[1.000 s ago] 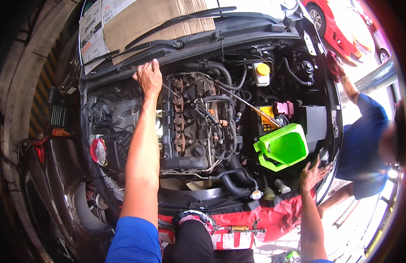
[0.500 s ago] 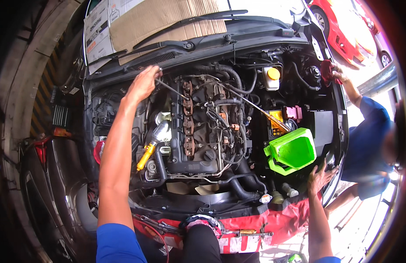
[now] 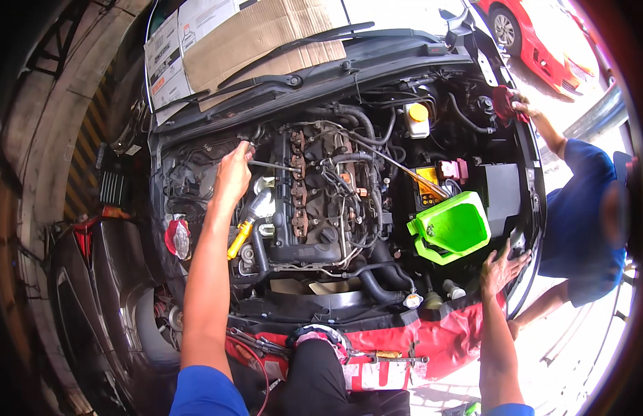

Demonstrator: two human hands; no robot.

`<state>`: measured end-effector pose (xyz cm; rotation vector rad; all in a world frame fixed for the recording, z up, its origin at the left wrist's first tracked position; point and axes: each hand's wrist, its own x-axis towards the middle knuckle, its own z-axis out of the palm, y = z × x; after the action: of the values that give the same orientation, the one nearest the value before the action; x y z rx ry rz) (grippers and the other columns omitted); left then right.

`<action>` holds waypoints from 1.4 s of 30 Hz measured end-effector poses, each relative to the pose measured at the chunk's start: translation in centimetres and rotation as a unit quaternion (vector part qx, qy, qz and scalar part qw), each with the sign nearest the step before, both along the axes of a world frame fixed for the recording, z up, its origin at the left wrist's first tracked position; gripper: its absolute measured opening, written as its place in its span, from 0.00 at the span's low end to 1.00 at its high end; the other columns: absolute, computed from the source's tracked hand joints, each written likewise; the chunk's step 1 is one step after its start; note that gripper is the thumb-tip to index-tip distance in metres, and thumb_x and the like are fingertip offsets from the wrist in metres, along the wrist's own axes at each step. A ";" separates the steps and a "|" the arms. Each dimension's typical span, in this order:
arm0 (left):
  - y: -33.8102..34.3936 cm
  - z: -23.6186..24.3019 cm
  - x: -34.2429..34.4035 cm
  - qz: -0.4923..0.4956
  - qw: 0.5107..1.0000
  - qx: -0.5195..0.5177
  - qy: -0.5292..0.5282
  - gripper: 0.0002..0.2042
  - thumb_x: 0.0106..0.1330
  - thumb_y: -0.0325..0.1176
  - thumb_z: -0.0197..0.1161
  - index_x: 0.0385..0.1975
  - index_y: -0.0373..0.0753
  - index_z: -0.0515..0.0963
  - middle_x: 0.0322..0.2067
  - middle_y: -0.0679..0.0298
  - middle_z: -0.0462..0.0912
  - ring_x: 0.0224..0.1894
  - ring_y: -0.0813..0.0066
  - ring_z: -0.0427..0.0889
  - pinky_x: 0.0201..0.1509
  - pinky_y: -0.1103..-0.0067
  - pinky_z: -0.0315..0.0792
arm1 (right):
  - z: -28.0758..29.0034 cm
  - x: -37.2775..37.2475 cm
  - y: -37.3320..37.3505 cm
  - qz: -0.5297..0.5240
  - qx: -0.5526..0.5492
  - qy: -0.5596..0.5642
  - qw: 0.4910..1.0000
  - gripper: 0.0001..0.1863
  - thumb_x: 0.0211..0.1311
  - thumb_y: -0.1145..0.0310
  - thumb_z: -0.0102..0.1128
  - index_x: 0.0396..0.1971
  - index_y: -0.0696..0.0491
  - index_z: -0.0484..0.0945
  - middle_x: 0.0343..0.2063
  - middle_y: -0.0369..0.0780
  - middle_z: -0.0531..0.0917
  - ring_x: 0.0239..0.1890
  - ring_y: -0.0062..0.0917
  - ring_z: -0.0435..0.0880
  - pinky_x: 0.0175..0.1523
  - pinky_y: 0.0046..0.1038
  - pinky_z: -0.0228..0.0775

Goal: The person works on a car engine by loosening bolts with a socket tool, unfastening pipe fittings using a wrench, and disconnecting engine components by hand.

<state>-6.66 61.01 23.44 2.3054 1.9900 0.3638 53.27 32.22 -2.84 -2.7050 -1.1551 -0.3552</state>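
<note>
My left hand (image 3: 233,168) is closed around the end of a long metal bar (image 3: 273,165), which reaches across to the row of rusty rocker parts (image 3: 300,184) atop the engine (image 3: 313,246). Below that hand lies a tool with a yellow body and silver end (image 3: 239,239). My right hand (image 3: 500,270) rests with spread fingers on the engine bay's right front edge, beside a green cut plastic container (image 3: 452,229) that stands by the battery (image 3: 427,182). A long thin rod with a brown handle (image 3: 391,159) lies across the hoses.
A co-worker (image 3: 575,215) in blue at the right holds a red cloth (image 3: 505,104) on the fender. Cardboard (image 3: 259,38) covers the windshield, a red cover with several tools (image 3: 439,347) drapes the front, a dark car (image 3: 103,291) stands left and a red car (image 3: 536,48) behind.
My left hand has come down toward the engine bay's front, swinging the metal bar nearer level. The yellow tool, first hidden by my forearm, now shows. My right hand stays on the edge.
</note>
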 end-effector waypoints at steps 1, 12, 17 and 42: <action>0.1 -0.5 0.4 0.006 1.000 -0.007 0.009 0.10 0.80 0.28 0.53 0.54 0.35 0.77 0.48 0.46 0.89 0.53 0.40 0.86 0.53 0.54 0.80 | 0.0 -0.1 -0.1 -0.003 -0.001 0.000 1.000 0.37 0.70 0.58 0.65 0.78 0.30 0.66 0.83 0.58 0.43 0.84 0.56 0.41 0.83 0.53 0.44; 2.1 -2.7 2.3 0.129 0.990 -0.043 0.043 0.19 0.79 0.32 0.54 0.67 0.36 0.75 0.50 0.36 0.86 0.55 0.38 0.86 0.58 0.53 0.79 | 0.5 0.4 -0.2 -0.001 -0.001 0.003 1.000 0.37 0.69 0.58 0.65 0.78 0.31 0.66 0.82 0.59 0.42 0.84 0.57 0.41 0.84 0.52 0.43; 5.5 -2.8 -1.8 0.193 0.980 -0.039 0.028 0.21 0.80 0.36 0.54 0.70 0.39 0.74 0.53 0.35 0.85 0.60 0.36 0.83 0.64 0.52 0.76 | 0.5 -0.6 0.3 -0.004 -0.006 0.026 1.000 0.37 0.69 0.58 0.66 0.78 0.32 0.66 0.82 0.59 0.42 0.84 0.57 0.40 0.84 0.53 0.43; 5.0 -8.5 6.9 0.247 0.951 0.164 0.082 0.24 0.74 0.53 0.60 0.53 0.35 0.79 0.54 0.51 0.81 0.64 0.53 0.75 0.67 0.51 0.60 | 0.8 0.2 -0.1 -0.001 0.002 0.020 1.000 0.37 0.69 0.59 0.66 0.78 0.32 0.66 0.82 0.60 0.43 0.84 0.58 0.39 0.84 0.53 0.41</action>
<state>0.20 66.04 14.97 2.0166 2.7795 0.5878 53.45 32.14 -2.07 -2.6977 -1.1408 -0.3023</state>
